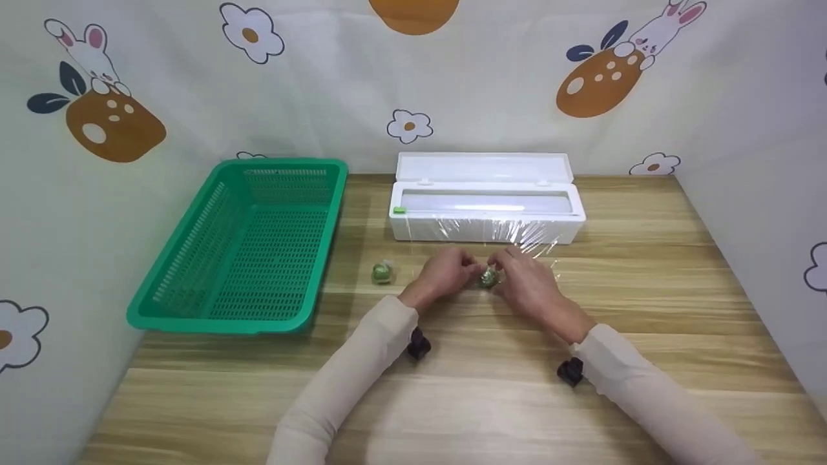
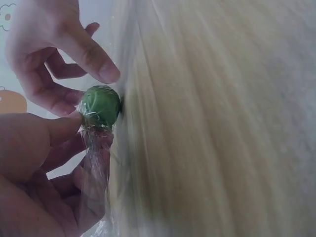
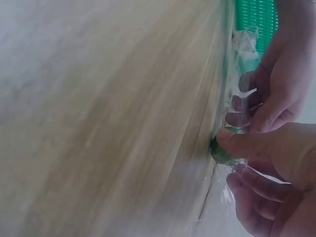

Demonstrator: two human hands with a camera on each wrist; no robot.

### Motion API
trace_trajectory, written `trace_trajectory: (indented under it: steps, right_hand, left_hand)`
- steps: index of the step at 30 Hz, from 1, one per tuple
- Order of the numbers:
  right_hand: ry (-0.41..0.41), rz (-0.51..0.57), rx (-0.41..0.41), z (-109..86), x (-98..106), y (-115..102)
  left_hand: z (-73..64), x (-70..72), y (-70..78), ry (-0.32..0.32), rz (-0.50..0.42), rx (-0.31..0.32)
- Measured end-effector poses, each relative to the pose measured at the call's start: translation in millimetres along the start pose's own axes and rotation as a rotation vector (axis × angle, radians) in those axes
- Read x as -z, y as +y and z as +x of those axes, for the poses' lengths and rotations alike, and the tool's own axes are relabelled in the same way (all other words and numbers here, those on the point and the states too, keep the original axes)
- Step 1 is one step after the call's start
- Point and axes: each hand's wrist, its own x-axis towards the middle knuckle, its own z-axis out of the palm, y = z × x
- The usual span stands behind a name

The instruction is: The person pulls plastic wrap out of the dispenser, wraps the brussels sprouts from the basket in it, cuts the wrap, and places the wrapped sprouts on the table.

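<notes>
A small green Brussels sprout in clear cling film lies close over the table between both hands. My left hand holds it from the left, thumb and fingertips at its side, with loose film trailing over the fingers. From the other side my right hand has its thumb and fingers curled about it; in the right wrist view the thumb covers part of the sprout. A second wrapped sprout sits on the table, left of the left hand.
Behind the hands stands a white cling film box, lid raised, with film drawn over its front edge toward the hands. A green slotted basket stands at the left on the wooden table. Patterned cloth encloses the back and sides.
</notes>
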Motion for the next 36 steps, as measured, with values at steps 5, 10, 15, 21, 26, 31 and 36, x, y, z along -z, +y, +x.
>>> trace_trajectory:
  steps: [5, 10, 15, 21, 26, 31, 36]
  right_hand:
    - [0.019, 0.000, 0.006, 2.0, -0.2, 3.1]
    - [0.000, 0.005, -0.012, 5.3, 1.1, 5.7]
    - [-0.022, 0.031, -0.052, 8.1, 1.2, 6.0]
    - [-0.007, 0.014, -0.050, 13.1, -0.9, 5.3]
    - [0.007, -0.009, -0.018, 15.6, -2.5, 6.2]
    - [-0.029, -0.001, -0.019, 17.1, -1.5, 9.2]
    - [-0.051, 0.031, -0.051, 21.7, 1.3, 10.4]
  left_hand:
    - [-0.2, 4.3, 4.4, 0.062, 0.026, -0.035]
    - [0.1, 4.4, 6.5, 0.043, 0.142, -0.075]
    - [3.6, 0.6, 4.4, 0.057, 0.206, -0.090]
    - [6.7, -1.5, 1.4, 0.080, 0.207, -0.108]
    - [7.3, -1.4, 0.1, 0.089, 0.208, -0.132]
    - [9.5, -0.4, -0.4, 0.079, 0.226, -0.122]
    - [14.2, 1.2, -2.9, 0.060, 0.181, -0.126]
